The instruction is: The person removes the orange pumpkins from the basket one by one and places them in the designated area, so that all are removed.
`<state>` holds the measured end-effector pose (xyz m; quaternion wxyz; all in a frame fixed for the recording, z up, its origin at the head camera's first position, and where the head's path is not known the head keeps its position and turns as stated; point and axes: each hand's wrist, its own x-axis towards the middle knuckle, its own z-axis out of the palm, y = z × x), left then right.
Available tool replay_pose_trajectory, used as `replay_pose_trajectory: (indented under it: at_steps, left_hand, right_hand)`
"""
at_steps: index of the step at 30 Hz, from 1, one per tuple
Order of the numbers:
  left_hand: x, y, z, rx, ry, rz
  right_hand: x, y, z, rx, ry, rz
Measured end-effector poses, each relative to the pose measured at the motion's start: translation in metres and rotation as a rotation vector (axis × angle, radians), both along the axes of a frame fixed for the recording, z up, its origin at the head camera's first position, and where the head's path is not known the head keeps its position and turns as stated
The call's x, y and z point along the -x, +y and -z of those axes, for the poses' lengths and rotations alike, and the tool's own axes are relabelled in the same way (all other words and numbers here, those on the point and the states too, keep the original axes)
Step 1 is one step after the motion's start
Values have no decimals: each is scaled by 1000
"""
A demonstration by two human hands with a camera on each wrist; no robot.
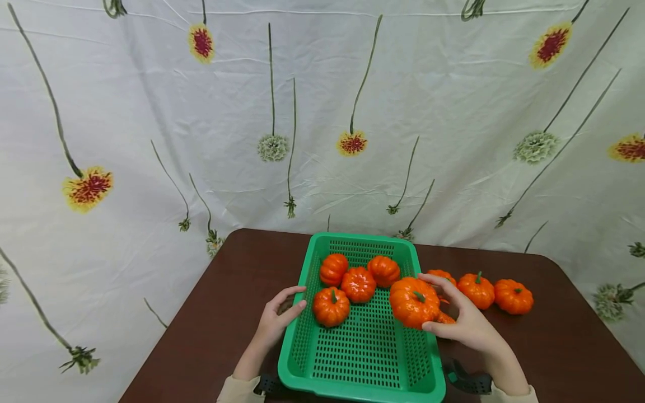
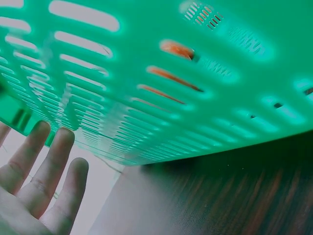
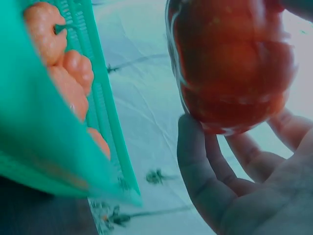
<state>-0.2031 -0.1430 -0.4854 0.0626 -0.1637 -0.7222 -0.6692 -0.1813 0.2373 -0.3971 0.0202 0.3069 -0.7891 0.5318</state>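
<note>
My right hand [image 1: 468, 322] holds an orange pumpkin [image 1: 407, 303] with a green stem, raised over the right rim of the green basket [image 1: 363, 390]. Thumb and fingers grip its side; in the right wrist view the fingers of the right hand [image 3: 234, 183] curve up around the glossy pumpkin [image 3: 227, 68]. At the basket's left rim is my left hand [image 1: 276, 316], thumb and index fingertip right at the edge. The left wrist view has the left hand [image 2: 46, 181] with straight fingers beside the slotted basket wall [image 2: 146, 112]. Several small pumpkins [image 1: 331, 307] sit in the basket's far half.
More pumpkins [image 1: 513, 296] lie on the dark brown table [image 1: 216, 296] to the right of the basket, some partly hidden behind the right hand. A white cloth [image 1: 227, 101] with printed flowers hangs behind the table's far edge.
</note>
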Motion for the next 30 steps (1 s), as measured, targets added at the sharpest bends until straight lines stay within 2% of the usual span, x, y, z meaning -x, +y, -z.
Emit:
replay_pose_trajectory:
  at_steps: [6,10,14,18,22,25,30]
  left_hand:
    - [0,0,0,-5,5,5]
    - [0,0,1,-2,7,2]
    - [0,0,1,4,-2,-3]
    - [-1,0,2,10,-4,-3]
    - [-1,0,2,13,-2,-5]
    - [-1,0,3,14,-1,-10]
    - [0,0,3,18,7,-17]
  right_hand:
    - [-10,20,9,81,-42,158]
    - [-13,29,13,83,-99,346]
    - [-12,38,14,84,-185,512]
    - [-8,52,19,71,-299,620]
    - [-6,68,25,13,-429,686]
    - [-5,80,29,-22,-504,704]
    - [-5,97,37,-69,-545,687]
